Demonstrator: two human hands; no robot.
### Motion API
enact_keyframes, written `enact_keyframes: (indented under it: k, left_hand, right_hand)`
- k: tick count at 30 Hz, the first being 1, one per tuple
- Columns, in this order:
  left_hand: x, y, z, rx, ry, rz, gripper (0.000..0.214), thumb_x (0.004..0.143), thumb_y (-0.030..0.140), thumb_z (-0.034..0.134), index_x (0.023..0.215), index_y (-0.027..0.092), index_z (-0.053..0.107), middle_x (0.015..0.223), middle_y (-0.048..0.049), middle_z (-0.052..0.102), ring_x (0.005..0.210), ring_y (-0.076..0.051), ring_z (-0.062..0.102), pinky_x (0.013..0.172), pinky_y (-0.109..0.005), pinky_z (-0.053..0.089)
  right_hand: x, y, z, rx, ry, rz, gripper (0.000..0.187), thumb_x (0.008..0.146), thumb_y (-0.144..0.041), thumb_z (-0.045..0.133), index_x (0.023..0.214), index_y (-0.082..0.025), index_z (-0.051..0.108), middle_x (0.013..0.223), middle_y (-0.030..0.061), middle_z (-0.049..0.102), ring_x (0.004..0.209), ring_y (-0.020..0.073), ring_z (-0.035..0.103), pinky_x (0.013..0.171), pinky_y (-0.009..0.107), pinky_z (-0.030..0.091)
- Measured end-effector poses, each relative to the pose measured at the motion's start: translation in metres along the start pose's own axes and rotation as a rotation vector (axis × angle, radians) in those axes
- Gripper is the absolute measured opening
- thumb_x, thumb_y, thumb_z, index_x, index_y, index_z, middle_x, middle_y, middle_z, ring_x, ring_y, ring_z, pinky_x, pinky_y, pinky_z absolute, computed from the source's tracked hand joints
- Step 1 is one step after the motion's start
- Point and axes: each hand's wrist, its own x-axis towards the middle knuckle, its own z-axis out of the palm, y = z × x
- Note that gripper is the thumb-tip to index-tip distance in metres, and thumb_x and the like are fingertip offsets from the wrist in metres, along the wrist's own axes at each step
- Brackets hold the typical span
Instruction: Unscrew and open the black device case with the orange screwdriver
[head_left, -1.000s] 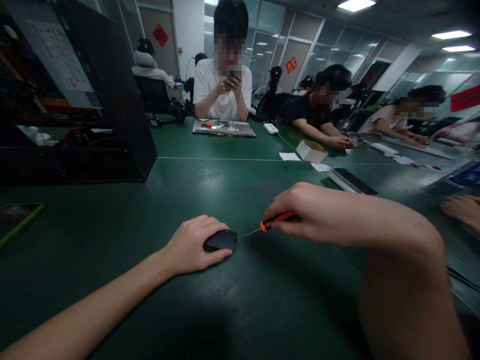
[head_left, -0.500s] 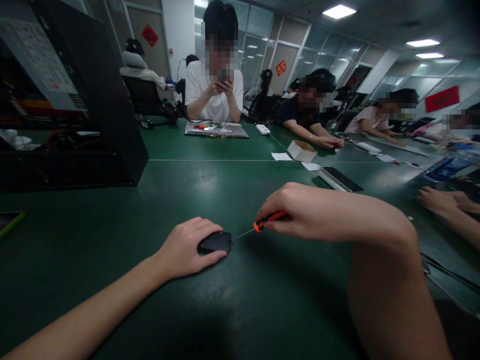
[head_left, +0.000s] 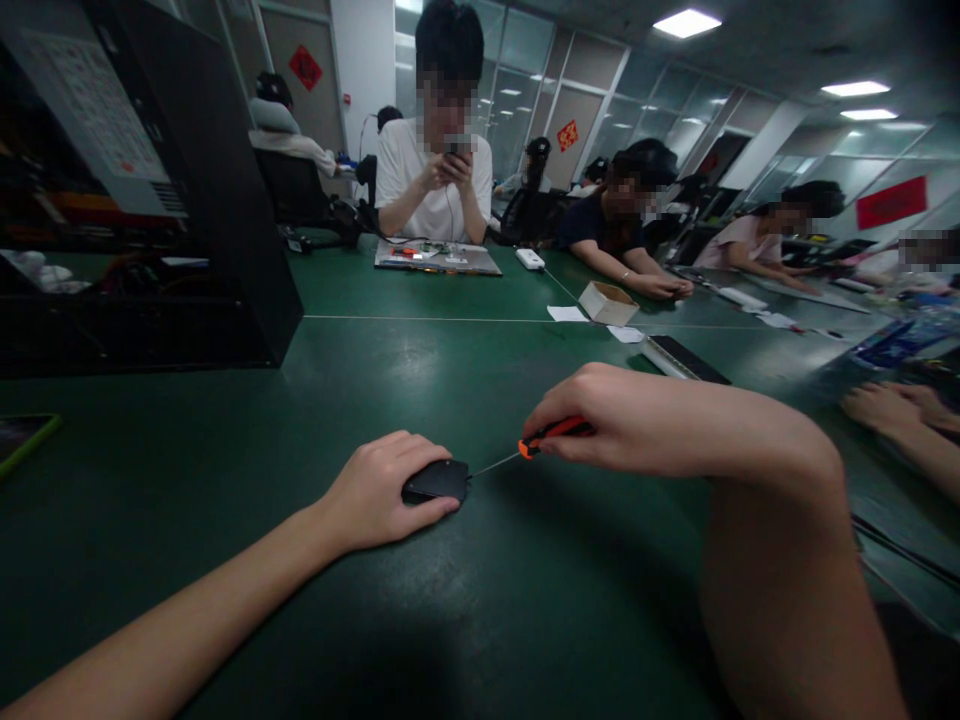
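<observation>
A small black device shaped like a computer mouse lies on the green table, a little left of centre. My left hand grips it from the left, with the thumb along its near side and the fingers over its far side. My right hand is closed round the orange-and-black handle of a screwdriver. Its thin metal shaft slants down to the left, and the tip meets or nearly meets the device's right end. Whether the tip is inside a gap there I cannot tell.
A large black open-sided case stands at the left, with a green-edged phone-like object before it. Beyond my right hand are a dark flat bar and a small cardboard box. Another person's hands rest at the right.
The whole view has shifted slightly. My left hand still holds the black device, and the screwdriver stays at its right end, its handle a touch farther from the device.
</observation>
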Motion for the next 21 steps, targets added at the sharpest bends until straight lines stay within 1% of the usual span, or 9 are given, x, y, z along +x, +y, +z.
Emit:
enact_keyframes:
  k: [5, 10, 13, 15, 18, 21]
  left_hand:
    - [0.001, 0.001, 0.0, -0.006, -0.009, -0.009, 0.037, 0.089, 0.045, 0.07, 0.117, 0.02, 0.068, 0.109, -0.008, 0.074, 0.095, -0.026, 0.068, 0.085, -0.041, 0.054]
    - [0.001, 0.001, 0.0, -0.023, -0.001, -0.02, 0.036, 0.088, 0.043, 0.071, 0.116, 0.021, 0.068, 0.109, -0.0075, 0.074, 0.096, -0.026, 0.069, 0.085, -0.04, 0.054]
    - [0.001, 0.001, 0.0, -0.033, 0.002, -0.02, 0.037, 0.087, 0.043, 0.073, 0.116, 0.021, 0.068, 0.109, -0.0074, 0.075, 0.096, -0.026, 0.069, 0.085, -0.04, 0.054]
    - [0.0, 0.001, 0.0, -0.036, -0.003, -0.021, 0.038, 0.086, 0.043, 0.073, 0.116, 0.021, 0.068, 0.109, -0.0074, 0.075, 0.096, -0.026, 0.069, 0.085, -0.04, 0.054]
    - [0.0, -0.001, 0.0, -0.038, -0.016, -0.024, 0.038, 0.086, 0.043, 0.074, 0.116, 0.021, 0.069, 0.109, -0.0072, 0.075, 0.096, -0.026, 0.069, 0.085, -0.04, 0.054]
    - [0.0, -0.002, 0.0, -0.036, -0.032, -0.019, 0.039, 0.085, 0.045, 0.075, 0.115, 0.021, 0.069, 0.108, -0.0069, 0.075, 0.096, -0.026, 0.07, 0.084, -0.04, 0.054]
  right_hand:
    - [0.002, -0.003, -0.001, 0.002, 0.006, 0.001, 0.024, 0.091, -0.019, 0.06, 0.102, -0.023, 0.08, 0.093, 0.0012, 0.08, 0.08, 0.0155, 0.071, 0.069, 0.022, 0.048]
    - [0.013, -0.004, 0.002, -0.032, 0.012, 0.029, 0.02, 0.092, -0.03, 0.064, 0.097, -0.022, 0.082, 0.087, 0.0022, 0.08, 0.076, 0.0162, 0.071, 0.066, 0.023, 0.046]
    - [0.02, 0.003, 0.005, -0.018, 0.04, 0.013, 0.025, 0.091, -0.04, 0.066, 0.095, -0.022, 0.083, 0.086, 0.0035, 0.08, 0.074, 0.0166, 0.071, 0.067, 0.024, 0.046]
    - [0.025, 0.014, 0.009, 0.035, 0.034, 0.009, 0.032, 0.091, -0.046, 0.065, 0.093, -0.02, 0.083, 0.083, 0.0041, 0.079, 0.072, 0.0163, 0.069, 0.065, 0.024, 0.044]
    - [0.033, 0.038, 0.019, 0.146, -0.014, 0.025, 0.044, 0.09, -0.056, 0.063, 0.087, -0.016, 0.082, 0.071, 0.0022, 0.072, 0.061, 0.0131, 0.058, 0.057, 0.024, 0.038]
    - [0.04, 0.058, 0.032, 0.245, -0.054, 0.051, 0.054, 0.089, -0.062, 0.06, 0.08, -0.013, 0.079, 0.058, -0.0025, 0.057, 0.054, 0.01, 0.042, 0.053, 0.024, 0.031]
